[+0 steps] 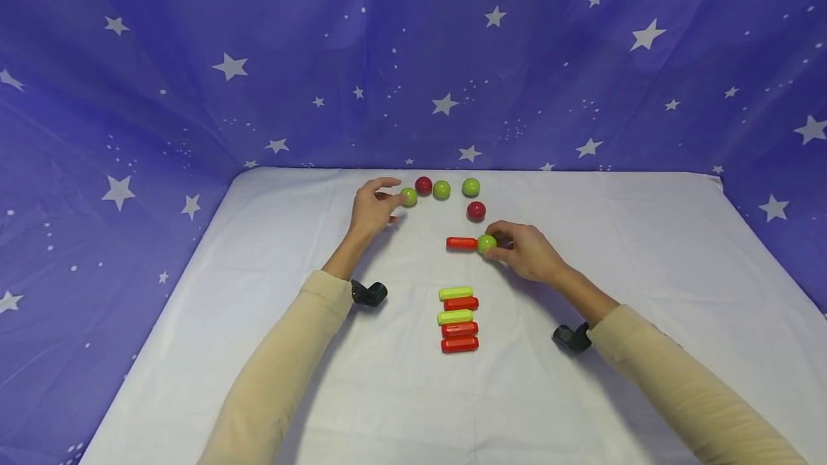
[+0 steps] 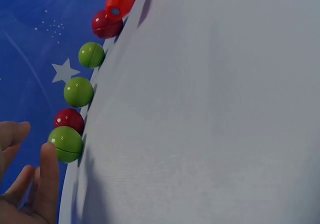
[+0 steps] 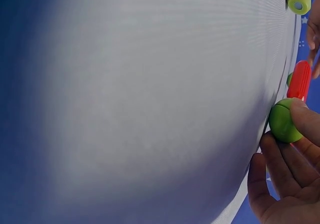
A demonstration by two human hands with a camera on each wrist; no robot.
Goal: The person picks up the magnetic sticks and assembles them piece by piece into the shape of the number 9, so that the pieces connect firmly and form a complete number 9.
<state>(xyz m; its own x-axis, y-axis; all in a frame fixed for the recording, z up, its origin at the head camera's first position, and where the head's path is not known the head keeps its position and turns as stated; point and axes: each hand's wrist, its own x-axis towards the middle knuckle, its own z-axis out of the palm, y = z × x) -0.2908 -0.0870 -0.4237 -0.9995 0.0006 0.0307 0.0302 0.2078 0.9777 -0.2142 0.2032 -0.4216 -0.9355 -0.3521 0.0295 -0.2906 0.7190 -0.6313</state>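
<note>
My right hand pinches a green ball between thumb and fingers. That ball sits at the right end of a red stick, which lies on the cloth and looks to be touching it. My left hand has its fingers spread beside another green ball; in the left wrist view a fingertip overlaps this ball, though contact cannot be told. Right of it are a red ball and a green ball. Farther right lie one more green ball and a red ball.
Nearer the front, red sticks and yellow-green sticks lie in a stacked column on the white tablecloth. A purple star-patterned backdrop rises behind the table's far edge. Each wrist wears a black camera.
</note>
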